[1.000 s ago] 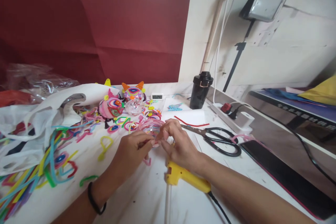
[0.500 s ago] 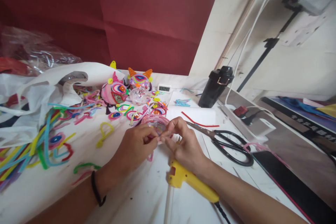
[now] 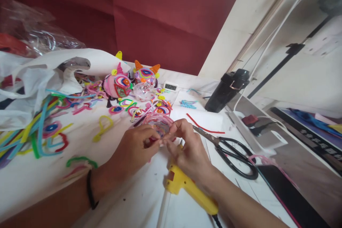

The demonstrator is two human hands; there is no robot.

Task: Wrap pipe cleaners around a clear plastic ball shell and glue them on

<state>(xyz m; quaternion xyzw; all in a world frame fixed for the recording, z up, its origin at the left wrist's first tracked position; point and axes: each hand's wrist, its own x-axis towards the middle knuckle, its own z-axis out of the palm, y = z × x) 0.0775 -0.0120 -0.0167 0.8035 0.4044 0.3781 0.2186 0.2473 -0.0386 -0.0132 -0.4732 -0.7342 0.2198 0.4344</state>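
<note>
Both of my hands meet in a pinch at the middle of the table. My left hand has its thumb and fingers pressed together, and what sits between them is too small to name. My right hand pinches at the same spot, fingertips touching the left ones. Just behind the fingers lies a round clear piece rimmed with pink pipe cleaner, partly hidden by my hands. Under my right hand rests a yellow hot glue gun with a glue stick out of its back. Black-handled scissors lie to the right.
Two decorated pipe-cleaner heads stand at the back beside a small digital clock. Loose pipe cleaners spread over the left. A black bottle, a power strip and a phone are on the right.
The camera view has tilted slightly, shifting the surroundings. My hands keep the same pinch together at the same place.
</note>
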